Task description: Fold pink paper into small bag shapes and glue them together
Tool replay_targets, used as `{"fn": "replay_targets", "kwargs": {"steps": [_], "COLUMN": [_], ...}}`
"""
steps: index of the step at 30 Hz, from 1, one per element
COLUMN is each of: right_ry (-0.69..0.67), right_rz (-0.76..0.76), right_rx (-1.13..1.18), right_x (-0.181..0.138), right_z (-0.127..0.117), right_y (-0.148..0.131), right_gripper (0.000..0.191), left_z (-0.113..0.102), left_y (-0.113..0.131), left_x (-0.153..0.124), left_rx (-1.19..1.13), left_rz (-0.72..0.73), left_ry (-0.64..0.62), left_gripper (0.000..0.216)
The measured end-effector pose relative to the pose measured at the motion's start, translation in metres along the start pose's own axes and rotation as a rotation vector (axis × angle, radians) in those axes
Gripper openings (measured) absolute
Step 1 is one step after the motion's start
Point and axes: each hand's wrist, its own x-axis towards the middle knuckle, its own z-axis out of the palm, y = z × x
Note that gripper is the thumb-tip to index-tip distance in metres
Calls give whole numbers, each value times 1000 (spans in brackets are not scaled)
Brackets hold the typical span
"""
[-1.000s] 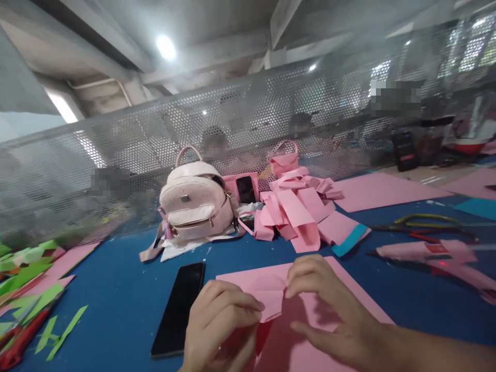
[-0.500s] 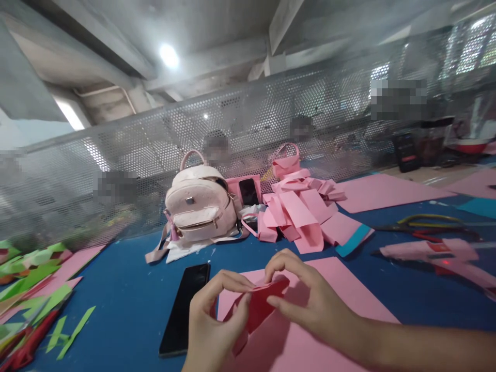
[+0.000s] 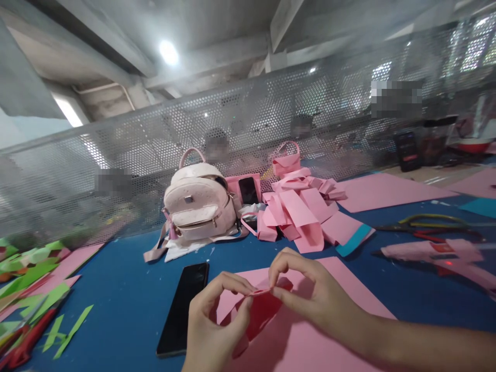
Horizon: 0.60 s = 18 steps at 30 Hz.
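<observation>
Between my two hands is a folded piece of pink paper [image 3: 264, 314], its shaded side toward me. My left hand [image 3: 217, 315] pinches its top edge between thumb and fingers. Close beside that, my right hand [image 3: 306, 289] pinches the same edge with thumb and forefinger. The folded paper is held over a flat pink sheet [image 3: 329, 330] on the blue table [image 3: 127, 294]. A black phone [image 3: 184, 310] lies just left of my left hand. The lower part of the folded paper is partly hidden by my left hand.
A pale pink backpack [image 3: 197, 204] and a heap of pink paper pieces [image 3: 298, 212] stand behind my hands. To the right lie a pink glue gun [image 3: 445, 256] and yellow-handled scissors [image 3: 430, 222]. Red-handled scissors [image 3: 33, 338] and green paper strips [image 3: 73, 330] lie at left.
My right thumb and forefinger have closed on the paper's top edge, where they were apart before. My left hand keeps its pinch in nearly the same place.
</observation>
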Motion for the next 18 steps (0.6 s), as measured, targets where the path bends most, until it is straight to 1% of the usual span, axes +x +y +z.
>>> {"fn": "replay_targets", "kwargs": {"steps": [12, 18], "right_ry": [0, 7], "right_rz": [-16, -28], "right_rx": [-17, -28], "right_x": [-1, -1], "right_z": [2, 1], "right_y": [0, 2], "right_gripper": [10, 8], "left_z": [1, 0], "left_y": [2, 4], "left_x": [-1, 0], "left_rx": [-4, -14], "left_rz": [-36, -2], "left_ry": [11, -8], "left_gripper": [11, 12]}}
